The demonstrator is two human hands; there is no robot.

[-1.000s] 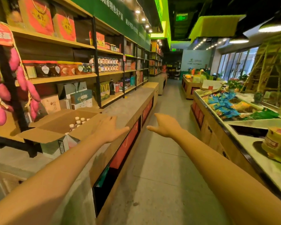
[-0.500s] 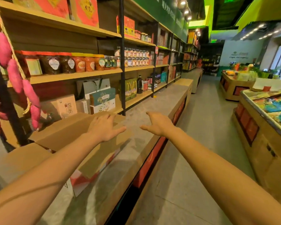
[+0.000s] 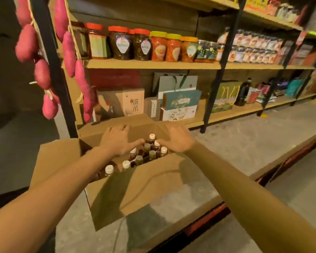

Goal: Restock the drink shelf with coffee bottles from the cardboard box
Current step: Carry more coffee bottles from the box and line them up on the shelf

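Cardboard box (image 3: 135, 189) now sits directly under both hands; earlier they only reached toward it. Left hand (image 3: 117, 141) and right hand (image 3: 177, 141) hover, fingers apart, over the coffee bottles (image 3: 150, 152) standing inside. First pick-up probably next.

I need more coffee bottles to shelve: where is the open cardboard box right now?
Head view, lower centre: the open brown cardboard box sits on the grey stone ledge before the bottom wooden shelf, left hand and right hand over its bottles.
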